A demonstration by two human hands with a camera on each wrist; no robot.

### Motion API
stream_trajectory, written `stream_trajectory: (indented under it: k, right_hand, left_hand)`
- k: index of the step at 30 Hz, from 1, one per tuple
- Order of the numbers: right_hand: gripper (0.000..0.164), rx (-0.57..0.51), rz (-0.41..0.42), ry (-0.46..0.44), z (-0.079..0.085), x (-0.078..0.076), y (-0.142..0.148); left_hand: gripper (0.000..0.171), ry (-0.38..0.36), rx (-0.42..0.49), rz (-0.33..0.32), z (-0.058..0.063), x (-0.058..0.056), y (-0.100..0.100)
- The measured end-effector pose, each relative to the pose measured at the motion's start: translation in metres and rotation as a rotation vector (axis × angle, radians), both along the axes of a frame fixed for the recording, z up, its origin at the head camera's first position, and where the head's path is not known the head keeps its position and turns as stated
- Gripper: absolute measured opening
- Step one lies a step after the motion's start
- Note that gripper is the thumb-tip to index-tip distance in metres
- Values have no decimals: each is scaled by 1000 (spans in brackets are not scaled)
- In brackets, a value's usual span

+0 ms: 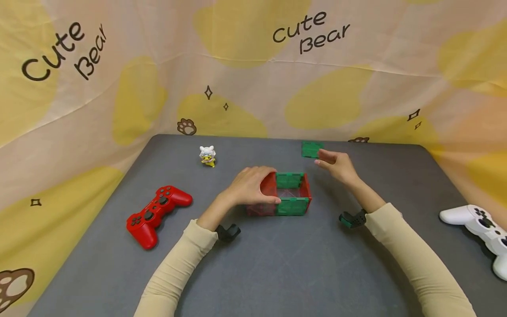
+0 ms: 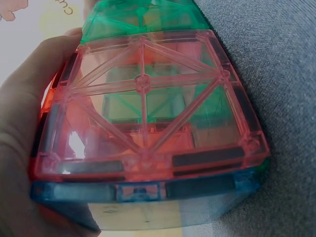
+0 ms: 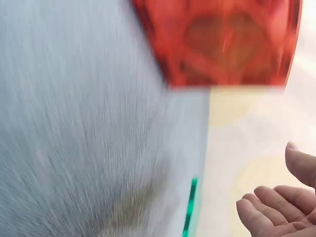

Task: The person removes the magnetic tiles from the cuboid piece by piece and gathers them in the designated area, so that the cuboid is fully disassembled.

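Clasping the left part of a see-through tile box [image 1: 293, 207], the person's left grip [image 1: 250, 185] is curling over it from above, with the thumb pressing along the near side and the fingers reaching across to the far side. And the box is sitting near the middle of the grey desk [image 1: 277, 268], its right half showing an uncovered top, green panels facing each other front and back and a red one closing the right end. Look in from the left wrist: a blue panel [image 2: 148, 192] is running along one edge of a red face there!

Over on the other side, the right grip [image 1: 336, 165] is hovering beyond the box, holding nothing, its fingers loosely bending and the thumb standing apart from them. Its fingertips are appearing right by a flat green tile [image 1: 310, 148] at the back of the desk, while the right wrist view is showing a gap between the two.

Around the action, a red game controller [image 1: 158, 213] is lying to the left, a little white-and-yellow figurine [image 1: 207, 156] is standing behind it, and a white game controller [image 1: 483, 231] is poking in at the far right, partly running out of view. Behind everything, a yellow-patterned cloth [image 1: 245, 83] is hanging, with "Cute Bear" lettering showing twice
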State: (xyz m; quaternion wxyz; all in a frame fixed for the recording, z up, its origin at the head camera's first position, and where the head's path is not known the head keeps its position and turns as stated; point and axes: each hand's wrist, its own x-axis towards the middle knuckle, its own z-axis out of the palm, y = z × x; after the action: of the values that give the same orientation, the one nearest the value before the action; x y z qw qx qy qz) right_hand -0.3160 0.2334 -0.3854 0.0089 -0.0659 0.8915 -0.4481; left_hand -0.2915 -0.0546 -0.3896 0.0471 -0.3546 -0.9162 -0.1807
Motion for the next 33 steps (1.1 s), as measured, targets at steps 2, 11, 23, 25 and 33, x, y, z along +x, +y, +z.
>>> stream_trajectory:
  k: [2, 11, 23, 25, 33]
  right_hand:
    - [60, -7, 30, 3, 2, 10, -6]
    - [61, 8, 145, -9, 4, 42, -29]
    - [58, 140, 107, -39, 3, 59, -43]
    - [58, 156, 113, -61, 4, 60, -44]
    - [55, 68, 160, -133, 5, 64, -39]
  left_hand:
    - [74, 9, -2, 1, 1, -1, 0]
    - [73, 6, -2, 2, -1, 0, -2]
    - [74, 5, 19, 0, -2, 3, -1]
    - [74, 3, 20, 0, -2, 3, -1]
    - [73, -17, 22, 4, 2, 3, 0]
